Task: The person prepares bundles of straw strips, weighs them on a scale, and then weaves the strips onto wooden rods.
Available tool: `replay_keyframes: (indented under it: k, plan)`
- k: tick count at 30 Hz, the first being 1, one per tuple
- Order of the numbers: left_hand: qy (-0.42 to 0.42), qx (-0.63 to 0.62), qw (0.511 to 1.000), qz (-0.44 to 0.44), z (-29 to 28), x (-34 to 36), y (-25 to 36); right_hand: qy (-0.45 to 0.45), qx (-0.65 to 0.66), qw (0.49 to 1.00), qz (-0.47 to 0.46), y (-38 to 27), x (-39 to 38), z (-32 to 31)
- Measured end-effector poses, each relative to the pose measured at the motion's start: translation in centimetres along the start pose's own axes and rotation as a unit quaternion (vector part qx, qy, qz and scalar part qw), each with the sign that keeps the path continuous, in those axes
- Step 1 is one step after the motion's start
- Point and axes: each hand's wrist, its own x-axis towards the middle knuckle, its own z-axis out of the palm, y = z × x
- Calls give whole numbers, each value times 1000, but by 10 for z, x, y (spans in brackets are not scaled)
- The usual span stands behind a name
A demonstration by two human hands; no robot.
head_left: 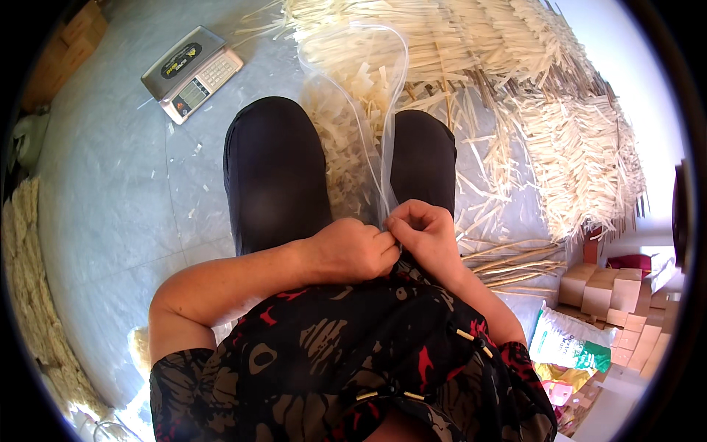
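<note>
A large clear plastic bag (353, 166) stands between my knees, its mouth gaping toward the far side. Pale, flat, dried-looking strips lie inside it. At the bag's near edge my two hands meet. My left hand (352, 249) is closed in a loose fist at the rim, and its fingertips are mostly hidden. Thumb and forefinger of my right hand (426, 234) pinch the plastic edge close beside the left knuckles.
A digital scale (193, 74) sits on the grey floor at the far left. Bundled pale strips (582, 155) are stacked at the far right, with thin sticks (512, 264) below. Cardboard boxes (611, 291) and a white-green sack (571, 339) stand at the right.
</note>
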Motion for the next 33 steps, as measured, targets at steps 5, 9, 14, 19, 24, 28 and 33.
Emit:
replay_keyframes:
  k: [5,9,14,19,24,28,33]
  plan:
    - [-11,5,1000,3,4,1,1,6,-6,1000,-11,-3,11,1]
    - [-5,7,1000,12,7,2,0,44,-89,992,-76,-4,31,3]
    - [-8,-18,1000,8,6,3,-1,62,-156,979,-118,-10,57,6]
    - [-12,-37,999,7,7,2,-4,113,-176,965,-160,-19,87,14]
    - [-12,-47,999,19,12,2,-7,140,-194,952,-192,-30,122,17]
    - [-19,-69,997,29,14,-1,-12,144,-191,950,-200,-31,158,19]
    - [-58,-81,994,34,16,-3,-17,139,-202,952,-181,-45,195,20]
